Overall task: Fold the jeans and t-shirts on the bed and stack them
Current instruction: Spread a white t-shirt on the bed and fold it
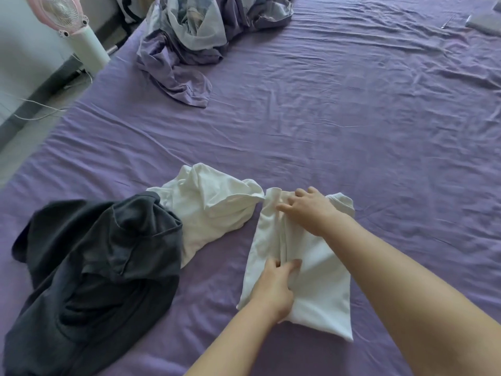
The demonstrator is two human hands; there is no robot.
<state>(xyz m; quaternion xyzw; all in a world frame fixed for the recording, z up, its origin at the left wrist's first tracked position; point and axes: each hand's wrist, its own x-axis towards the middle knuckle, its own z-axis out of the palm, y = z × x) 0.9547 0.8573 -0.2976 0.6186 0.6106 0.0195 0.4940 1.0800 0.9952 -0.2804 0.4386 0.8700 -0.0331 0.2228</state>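
Both forearms come in from 5 and 6 o'clock over the purple bed (325, 118). The right hand (309, 210) lies palm down on the top end of a white shirt (320, 289) that is folded into a long strip, its fingers straight and spread, pressing the cloth flat without gripping it. The left hand (273, 289) sits lower on the same strip, thumb and forefinger pointing up along the middle crease; whether they pinch the fold or only press it is hard to make out, since the fingertips sink into the cloth. The shirt lies just right of centre, near the bottom of the view.

A second white shirt (211, 207) lies crumpled at 10 o'clock from the hands, touching the strip's top corner. A dark garment (95, 267) is heaped at 8 o'clock, covering that shirt's left edge and cut off by the frame's bottom. A rumpled quilt (200, 36) lies at 12 o'clock, its far part out of view. A fan (70, 20) stands at 11 o'clock, partly cropped
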